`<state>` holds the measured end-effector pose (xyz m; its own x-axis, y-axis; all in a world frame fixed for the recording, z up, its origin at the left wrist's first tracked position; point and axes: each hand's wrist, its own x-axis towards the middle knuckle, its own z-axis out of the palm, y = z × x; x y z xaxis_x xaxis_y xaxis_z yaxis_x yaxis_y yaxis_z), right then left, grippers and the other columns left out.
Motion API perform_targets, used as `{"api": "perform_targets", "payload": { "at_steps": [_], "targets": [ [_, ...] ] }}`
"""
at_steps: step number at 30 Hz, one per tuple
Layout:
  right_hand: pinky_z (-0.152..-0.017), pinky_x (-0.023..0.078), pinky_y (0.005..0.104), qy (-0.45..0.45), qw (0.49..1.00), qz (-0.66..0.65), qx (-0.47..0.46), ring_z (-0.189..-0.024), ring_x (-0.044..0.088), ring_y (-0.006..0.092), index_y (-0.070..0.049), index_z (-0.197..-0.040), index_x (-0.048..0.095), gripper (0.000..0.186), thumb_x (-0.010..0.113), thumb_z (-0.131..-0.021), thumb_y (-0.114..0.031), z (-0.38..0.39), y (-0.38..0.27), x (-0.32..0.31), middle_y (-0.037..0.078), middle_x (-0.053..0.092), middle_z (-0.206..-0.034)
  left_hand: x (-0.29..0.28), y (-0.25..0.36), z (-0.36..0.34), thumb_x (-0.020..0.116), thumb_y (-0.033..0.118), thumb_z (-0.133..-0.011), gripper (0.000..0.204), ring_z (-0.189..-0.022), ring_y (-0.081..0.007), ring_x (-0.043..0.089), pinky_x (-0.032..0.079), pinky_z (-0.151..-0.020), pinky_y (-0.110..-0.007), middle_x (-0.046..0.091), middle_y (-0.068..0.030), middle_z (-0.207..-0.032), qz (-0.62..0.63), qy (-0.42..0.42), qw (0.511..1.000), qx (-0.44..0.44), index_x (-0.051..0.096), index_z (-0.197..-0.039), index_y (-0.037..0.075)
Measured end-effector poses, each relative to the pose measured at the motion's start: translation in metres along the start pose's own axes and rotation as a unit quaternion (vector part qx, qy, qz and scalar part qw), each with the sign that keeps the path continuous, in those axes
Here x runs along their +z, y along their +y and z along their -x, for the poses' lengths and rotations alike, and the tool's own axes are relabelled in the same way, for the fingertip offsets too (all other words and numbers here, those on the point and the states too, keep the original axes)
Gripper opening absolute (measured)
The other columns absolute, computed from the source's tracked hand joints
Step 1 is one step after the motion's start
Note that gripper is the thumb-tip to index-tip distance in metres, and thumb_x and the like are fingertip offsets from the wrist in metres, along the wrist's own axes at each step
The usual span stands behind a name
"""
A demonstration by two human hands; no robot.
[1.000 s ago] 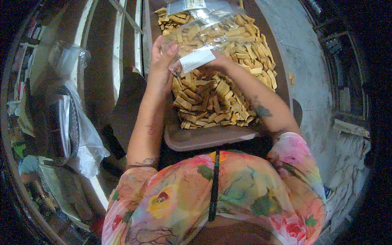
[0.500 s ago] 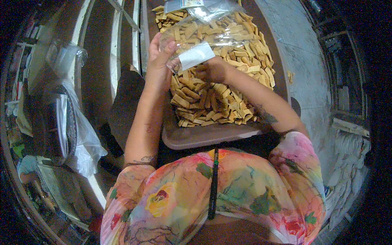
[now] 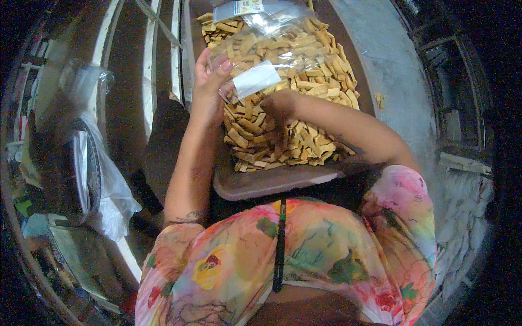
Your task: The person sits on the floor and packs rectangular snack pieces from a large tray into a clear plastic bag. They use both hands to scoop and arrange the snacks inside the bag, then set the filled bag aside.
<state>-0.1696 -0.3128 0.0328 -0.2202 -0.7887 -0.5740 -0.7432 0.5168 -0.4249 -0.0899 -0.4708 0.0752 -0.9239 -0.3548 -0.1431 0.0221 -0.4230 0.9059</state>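
A brown tub (image 3: 261, 190) holds a heap of yellow-brown, crisp-looking strips (image 3: 307, 138). Above the heap's left side, my left hand (image 3: 209, 79) is closed, thumb on top, on the edge of a clear plastic bag (image 3: 302, 61). The bag spreads to the right over the strips, which show through it, and a white label (image 3: 256, 80) lies near its close edge. Just below that label, my right hand (image 3: 281, 106) reaches down at the strips. Its fingers are dark and blurred, so whether it grips any strips cannot be made out.
At the tub's far end lies clear packaging with a printed label (image 3: 247, 7). Pale metal bars (image 3: 150, 70) run along the left. Farther left is a crumpled clear plastic sheet (image 3: 117, 206). A few strips (image 3: 380, 100) lie on the grey floor (image 3: 375, 43) at right.
My right hand has moved slightly down and away from the white label, its elbow swinging outward. My left hand keeps hold of the bag. The whole view has shifted a little.
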Motion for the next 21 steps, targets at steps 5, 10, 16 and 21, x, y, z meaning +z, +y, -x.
{"api": "perform_targets", "payload": {
  "at_steps": [5, 10, 16, 21],
  "targets": [
    [-0.07, 0.046, 0.0412, 0.167, 0.966, 0.011, -0.198, -0.078, 0.058, 0.0301, -0.007, -0.091, 0.059, 0.029, 0.064, -0.065, -0.019, 0.044, 0.014, -0.032, 0.012, 0.059, -0.078, 0.0, -0.001, 0.001, 0.063, 0.027, -0.08, 0.072, -0.109, -0.0227, 0.049, 0.043, -0.075, -0.028, 0.045, -0.0121, -0.128, 0.0, 0.0, 1.0, -0.004, 0.021, -0.136, 0.009],
    [-0.078, 0.042, 0.04, -0.013, 0.91, 0.293, -0.294, -0.09, 0.052, 0.0236, -0.01, -0.088, 0.055, 0.017, 0.052, -0.073, -0.018, 0.073, 0.022, -0.01, 0.007, 0.055, -0.095, -0.002, -0.005, -0.004, 0.063, 0.027, -0.08, 0.073, -0.111, -0.0245, 0.048, 0.043, -0.079, -0.032, 0.043, -0.0131, -0.13, -0.014, 0.001, 1.0, -0.01, 0.02, -0.137, 0.01],
    [-0.085, 0.039, 0.0376, 0.062, 0.914, 0.28, -0.288, -0.094, 0.05, 0.0213, -0.011, -0.094, 0.055, 0.021, 0.049, -0.074, -0.016, 0.092, 0.042, 0.006, 0.004, 0.053, -0.097, -0.002, -0.009, -0.006, 0.063, 0.027, -0.08, 0.074, -0.108, -0.0242, 0.049, 0.044, -0.081, -0.033, 0.043, -0.0133, -0.129, -0.004, 0.002, 1.0, -0.013, 0.019, -0.137, 0.011],
    [-0.088, 0.037, 0.038, 0.076, 0.923, 0.278, -0.257, -0.093, 0.05, 0.0229, -0.01, -0.094, 0.055, 0.022, 0.05, -0.073, -0.016, 0.09, 0.047, 0.007, 0.003, 0.054, -0.096, -0.001, -0.008, -0.005, 0.062, 0.025, -0.08, 0.072, -0.103, -0.0225, 0.051, 0.045, -0.078, -0.032, 0.044, -0.0133, -0.127, -0.008, 0.007, 1.0, -0.014, 0.02, -0.137, 0.012]
  ]
}}
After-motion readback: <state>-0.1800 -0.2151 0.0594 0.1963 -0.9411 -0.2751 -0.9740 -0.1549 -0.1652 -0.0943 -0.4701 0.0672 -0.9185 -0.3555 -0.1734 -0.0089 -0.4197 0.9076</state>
